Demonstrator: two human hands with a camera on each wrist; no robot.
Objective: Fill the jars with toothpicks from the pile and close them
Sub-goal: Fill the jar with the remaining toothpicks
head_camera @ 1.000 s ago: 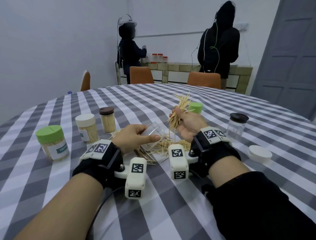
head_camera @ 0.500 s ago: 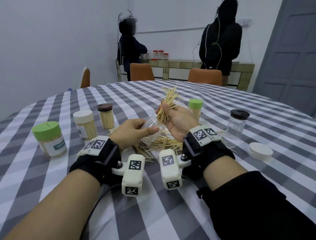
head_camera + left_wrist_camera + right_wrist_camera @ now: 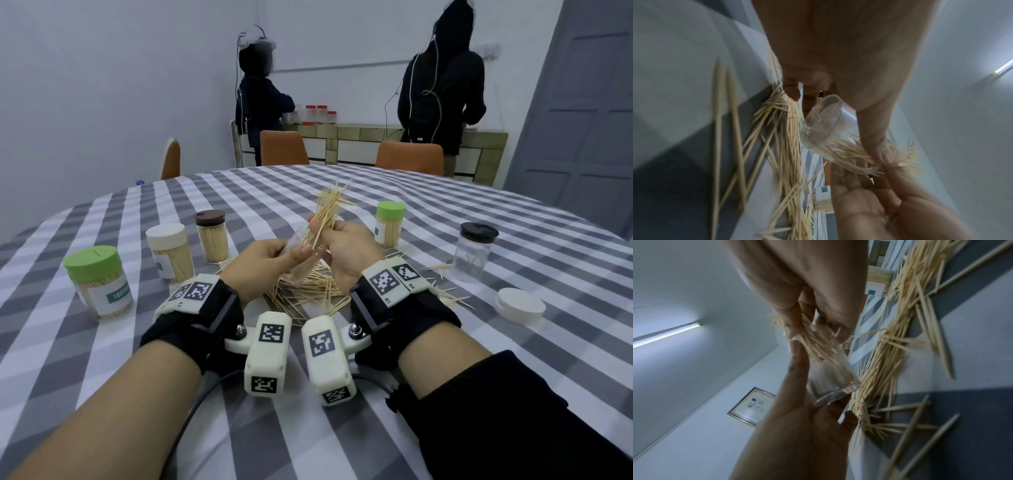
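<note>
My left hand (image 3: 270, 263) grips a small clear jar (image 3: 824, 128), tilted with its mouth toward my right hand, above the table. My right hand (image 3: 337, 240) pinches a bunch of toothpicks (image 3: 329, 209); their lower ends reach into the jar (image 3: 830, 369) and their upper ends fan out above my fingers. The loose toothpick pile (image 3: 308, 291) lies on the checked tablecloth (image 3: 102, 342) directly under both hands. The pile (image 3: 785, 146) also runs along the cloth in both wrist views.
Filled, lidded jars stand left: green-lidded (image 3: 97, 282), white-lidded (image 3: 169, 251), brown-lidded (image 3: 211, 236). Another green-lidded jar (image 3: 388, 224) is behind my right hand. An empty black-lidded jar (image 3: 474, 251) and a loose white lid (image 3: 520, 305) sit right. Two people stand at a far counter.
My right hand carried the toothpick bunch left and up to the jar's mouth, and the left hand raised and tilted the jar to meet it. Toothpick ends now sit inside the jar.
</note>
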